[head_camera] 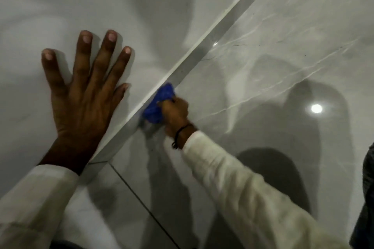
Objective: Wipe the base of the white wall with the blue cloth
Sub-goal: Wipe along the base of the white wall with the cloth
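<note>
Left hand [85,95]: laid flat on the white wall [101,6], fingers spread wide, nothing held.
Right hand [175,113]: grip closed around the bunched blue cloth [158,105].
Blue cloth: pressed against the skirting strip [202,50] where wall and glossy floor [283,66] meet.
Sleeves: cream, on both arms.

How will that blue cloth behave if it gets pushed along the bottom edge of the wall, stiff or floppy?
Probably floppy: the blue cloth is bunched into a wad in the right hand, so it likely moulds to the skirting. It looks light. On the glossy floor it should slide easily.
</note>
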### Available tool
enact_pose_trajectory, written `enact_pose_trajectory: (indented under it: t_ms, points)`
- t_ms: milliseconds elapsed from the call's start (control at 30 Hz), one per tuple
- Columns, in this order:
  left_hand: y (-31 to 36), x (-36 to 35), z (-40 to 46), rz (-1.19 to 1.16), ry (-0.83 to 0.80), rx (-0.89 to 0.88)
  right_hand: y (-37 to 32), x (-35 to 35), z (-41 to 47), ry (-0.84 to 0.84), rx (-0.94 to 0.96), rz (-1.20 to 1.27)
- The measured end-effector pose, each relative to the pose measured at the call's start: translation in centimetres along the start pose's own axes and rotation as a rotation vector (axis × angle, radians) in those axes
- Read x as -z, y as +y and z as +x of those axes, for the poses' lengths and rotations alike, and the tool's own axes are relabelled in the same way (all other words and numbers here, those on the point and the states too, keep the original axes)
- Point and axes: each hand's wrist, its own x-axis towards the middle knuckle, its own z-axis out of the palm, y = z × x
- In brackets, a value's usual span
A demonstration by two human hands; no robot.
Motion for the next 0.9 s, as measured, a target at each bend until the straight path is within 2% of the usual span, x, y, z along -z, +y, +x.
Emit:
enact_pose_trajectory:
  t_ms: [100, 167, 233, 300, 367, 500, 600, 667, 733, 900]
  points:
    - [-0.1, -0.6, 0.0, 0.010, 0.000, 0.045, -1.9, 0.6, -0.1, 0.018, 0.026, 0.112]
    - [-0.5, -0.7, -0.3, 0.017, -0.007, 0.054, -0.4, -0.8, -2.2, 0.015, -0.005, 0.115]
    - [-0.9, -1.1, -0.6, 0.004, -0.002, 0.040, 2.8, -2.3, -4.7, -0.068, -0.084, 0.056]
    - [-0.8, -0.7, -0.1, -0.006, -0.062, 0.032, 5.3, -3.4, -6.3, -0.206, -0.158, 0.011]
    - [-0.6, -0.6, 0.3, 0.032, -0.042, 0.031, 5.8, -3.4, -6.2, -0.244, -0.181, -0.047]
    - [0.2, 0.4, 0.3, 0.183, 0.067, 0.065, 0.3, -0.5, -2.2, -0.089, -0.073, -0.011]
    - [0.7, 0.7, 0.1, 0.261, 0.082, 0.067, -4.5, 2.2, 1.0, -0.008, 0.036, 0.030]
    - [1.0, 0.6, 0.1, 0.303, 0.087, 0.052, -5.4, 2.9, 1.6, 0.042, 0.044, 0.065]
    - [1.1, 0.4, 0.0, 0.390, 0.127, 0.043, -3.4, 2.2, 0.3, 0.041, 0.023, 0.075]
    - [0.7, -0.6, -0.2, 0.608, 0.185, 0.023, 4.6, -1.4, -5.4, -0.178, -0.210, -0.006]
